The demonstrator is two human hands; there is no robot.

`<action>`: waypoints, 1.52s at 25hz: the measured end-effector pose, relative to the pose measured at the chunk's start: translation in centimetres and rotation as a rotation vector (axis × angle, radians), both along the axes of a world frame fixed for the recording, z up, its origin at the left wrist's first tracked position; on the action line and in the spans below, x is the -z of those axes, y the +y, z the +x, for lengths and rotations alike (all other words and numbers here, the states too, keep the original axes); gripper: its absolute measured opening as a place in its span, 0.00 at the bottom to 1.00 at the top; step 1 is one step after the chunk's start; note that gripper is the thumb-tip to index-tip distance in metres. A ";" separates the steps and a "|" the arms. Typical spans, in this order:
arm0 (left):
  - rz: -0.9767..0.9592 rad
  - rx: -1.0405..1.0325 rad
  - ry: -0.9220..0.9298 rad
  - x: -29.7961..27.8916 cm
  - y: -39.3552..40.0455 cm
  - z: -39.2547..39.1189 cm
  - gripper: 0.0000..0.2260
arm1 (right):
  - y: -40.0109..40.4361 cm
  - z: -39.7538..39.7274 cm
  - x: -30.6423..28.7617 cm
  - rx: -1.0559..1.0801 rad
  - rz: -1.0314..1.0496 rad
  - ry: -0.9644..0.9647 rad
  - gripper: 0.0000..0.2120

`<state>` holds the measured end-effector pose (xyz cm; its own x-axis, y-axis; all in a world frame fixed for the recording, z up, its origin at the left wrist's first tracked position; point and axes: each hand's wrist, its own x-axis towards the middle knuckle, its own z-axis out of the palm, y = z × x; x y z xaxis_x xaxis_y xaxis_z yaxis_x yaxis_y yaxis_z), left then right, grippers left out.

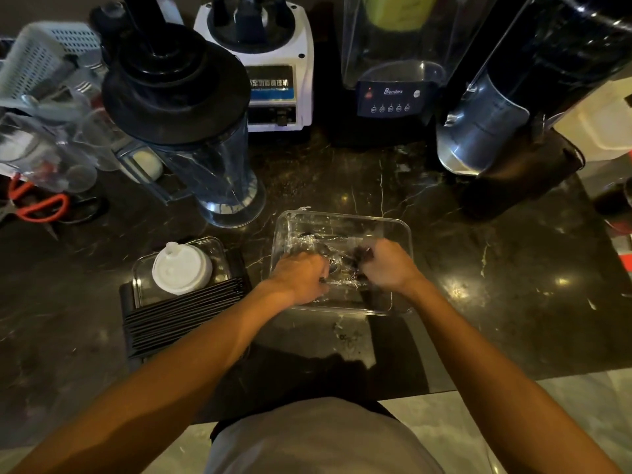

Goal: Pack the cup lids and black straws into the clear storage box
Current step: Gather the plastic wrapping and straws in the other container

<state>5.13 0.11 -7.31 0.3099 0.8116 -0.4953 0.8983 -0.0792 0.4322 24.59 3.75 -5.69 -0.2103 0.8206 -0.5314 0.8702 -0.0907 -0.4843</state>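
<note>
Both hands are inside the clear storage box (342,220), which sits on the dark marble counter (478,285) near its front edge. The left hand (301,277) is curled into a loose fist, knuckles up, over crinkled clear wrapping (338,265) in the box. The right hand (388,265) is also curled, gripping the same wrapping from the other side; something dark shows at its fingertips, too blurred to identify. The hands are close together, with the wrapping between them. Contents of the wrapping: cannot tell.

Left of the box, well apart from it, a stack of white cup lids (181,266) rests in a shallow clear tray (219,248). The tray sits on a flat black slab (124,295). A bundle of black straws (178,313) lies across the front part of the tray and slab, just beside the lids, ends pointing toward the left forearm.

Behind the box: a clear blender jug (205,159) with a black lid, a white blender base (273,80), a dark blender base (390,100) with a row of buttons, and a metal-and-black machine (496,131) at right. Orange-handled scissors (41,206) lie at far left.
</note>
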 end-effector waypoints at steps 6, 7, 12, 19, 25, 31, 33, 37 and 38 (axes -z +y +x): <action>-0.183 -0.320 -0.423 -0.7 -0.1 -1.5 0.12 | 1.1 0.6 -2.0 0.125 -0.177 0.354 0.15; -0.191 -0.399 -0.504 -0.8 -0.2 -1.5 0.14 | 1.2 0.7 -2.1 0.153 -0.192 0.380 0.16; -0.226 -0.769 -0.844 -0.9 -0.2 -1.6 0.18 | 1.1 1.4 -1.5 0.275 -0.212 0.548 0.10; -0.277 -0.936 -1.027 -1.0 -0.6 0.5 0.16 | -0.3 0.3 -1.5 0.304 -0.228 0.679 0.08; -0.295 -0.967 -1.072 -0.5 -1.1 0.6 0.08 | -1.1 0.7 -1.0 0.420 -0.236 0.746 0.12; -0.331 -1.028 -1.163 -0.6 -1.7 0.3 0.04 | -1.4 1.8 -1.4 0.538 -0.183 0.784 0.15; -0.339 -1.017 -1.180 -0.7 -1.8 0.1 0.03 | -1.6 2.0 -1.6 0.514 -0.168 0.808 0.14; -0.315 -0.914 -1.151 -0.9 -2.1 0.1 0.03 | -1.8 2.1 -2.1 0.396 -0.200 0.850 0.14; -0.315 -0.894 -1.151 -1.0 -2.2 0.1 0.03 | -1.8 2.1 -2.3 0.359 -0.217 0.839 0.14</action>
